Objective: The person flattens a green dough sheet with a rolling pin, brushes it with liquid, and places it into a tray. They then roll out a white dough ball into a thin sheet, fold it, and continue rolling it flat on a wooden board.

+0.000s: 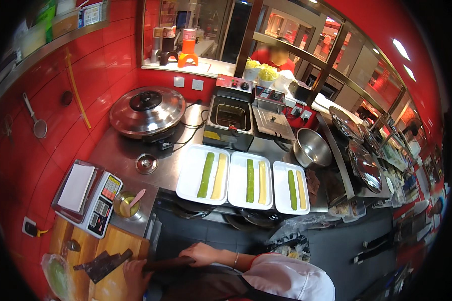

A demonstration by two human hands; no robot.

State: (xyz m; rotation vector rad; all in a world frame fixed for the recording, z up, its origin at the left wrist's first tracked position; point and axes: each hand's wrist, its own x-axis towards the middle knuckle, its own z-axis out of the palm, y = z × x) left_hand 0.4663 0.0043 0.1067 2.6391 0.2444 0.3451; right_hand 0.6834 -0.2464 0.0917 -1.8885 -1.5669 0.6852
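My left hand and my right hand grip opposite ends of a dark wooden rolling pin, low in the view. Left of it, a dark, broad-bladed tool, perhaps a cleaver, lies on the floury wooden board. Green dough in clear plastic rests at the board's left edge. Beyond my hands stand three white trays in a row on the steel counter. Each holds one green strip and one pale yellow strip of what looks like dough, side by side.
A digital scale and a bowl of yellow liquid with a pink-handled brush stand left. Behind are a lidded electric pan, a deep fryer and a steel bowl. Other people are behind the glass and at the far right.
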